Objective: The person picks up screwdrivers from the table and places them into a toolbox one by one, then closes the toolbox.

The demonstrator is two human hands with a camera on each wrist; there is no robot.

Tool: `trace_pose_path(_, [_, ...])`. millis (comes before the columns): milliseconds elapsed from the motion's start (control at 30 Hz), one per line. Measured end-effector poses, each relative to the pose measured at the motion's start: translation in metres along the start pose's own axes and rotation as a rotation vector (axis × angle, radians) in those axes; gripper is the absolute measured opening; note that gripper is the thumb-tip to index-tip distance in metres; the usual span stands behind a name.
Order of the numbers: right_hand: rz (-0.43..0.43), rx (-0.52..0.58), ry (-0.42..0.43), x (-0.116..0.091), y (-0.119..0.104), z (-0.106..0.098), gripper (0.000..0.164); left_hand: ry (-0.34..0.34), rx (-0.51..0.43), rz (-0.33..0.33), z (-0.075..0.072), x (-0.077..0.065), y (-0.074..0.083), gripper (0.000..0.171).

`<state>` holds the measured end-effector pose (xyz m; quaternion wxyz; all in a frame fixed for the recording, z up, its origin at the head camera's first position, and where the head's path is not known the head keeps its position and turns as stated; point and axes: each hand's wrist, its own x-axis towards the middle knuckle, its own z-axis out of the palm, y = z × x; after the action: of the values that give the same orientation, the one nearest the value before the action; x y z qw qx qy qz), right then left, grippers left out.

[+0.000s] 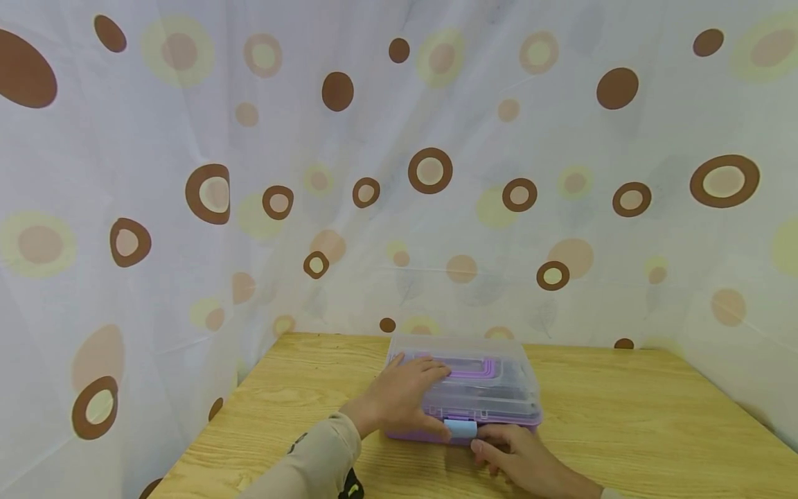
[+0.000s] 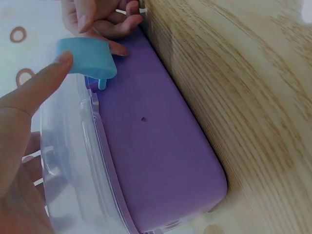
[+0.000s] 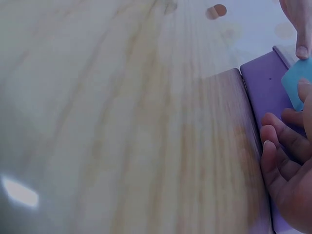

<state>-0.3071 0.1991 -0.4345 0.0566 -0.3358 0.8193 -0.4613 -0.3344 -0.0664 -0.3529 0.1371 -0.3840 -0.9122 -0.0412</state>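
A storage box with a clear lid (image 1: 514, 388) and a purple base (image 2: 151, 141) stands on the table. On its front is a light blue latch (image 1: 461, 429), tilted out from the base in the left wrist view. My left hand (image 1: 402, 395) rests over the left part of the lid, fingers spread and the straight thumb touching the latch. At the latch's right edge is my right hand (image 1: 520, 457). Its index finger (image 2: 117, 48) reaches beside the latch along the purple front, the thumb stands close by, and the other fingers are loosely bent.
The box sits on a wood-grain table (image 1: 623, 409), near the back edge. A white curtain with brown and yellow dots (image 1: 430, 242) hangs behind and along both sides. A small black item (image 1: 352, 485) shows below my left sleeve (image 1: 318, 457). A purple handle (image 1: 489, 367) lies on the lid.
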Motion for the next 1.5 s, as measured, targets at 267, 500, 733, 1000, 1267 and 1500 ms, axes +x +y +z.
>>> trace_pose_path(267, [0.043,-0.025,0.039,0.000,-0.005,0.003,0.032,0.050,-0.057,-0.042,0.002,0.002,0.000,0.086])
trace_pose_path(500, [0.066,-0.023,0.084,0.002,-0.010,0.008,0.035,0.097,-0.065,-0.054,0.002,0.001,0.002,0.079])
trace_pose_path(733, [0.055,-0.031,0.113,0.004,-0.010,0.012,0.034,0.146,-0.059,-0.068,0.004,0.002,0.005,0.072])
trace_pose_path(1000, [0.059,-0.025,0.128,0.004,-0.010,0.014,0.033,0.173,-0.032,-0.098,0.006,0.003,0.008,0.074])
trace_pose_path(1267, [0.068,-0.039,0.131,0.005,-0.011,0.014,0.033,0.202,-0.006,-0.108,0.008,0.004,0.009,0.076])
trace_pose_path(1500, [0.064,-0.056,0.132,0.005,-0.009,0.014,0.035,0.211,-0.003,-0.116,0.012,0.004,0.008,0.076])
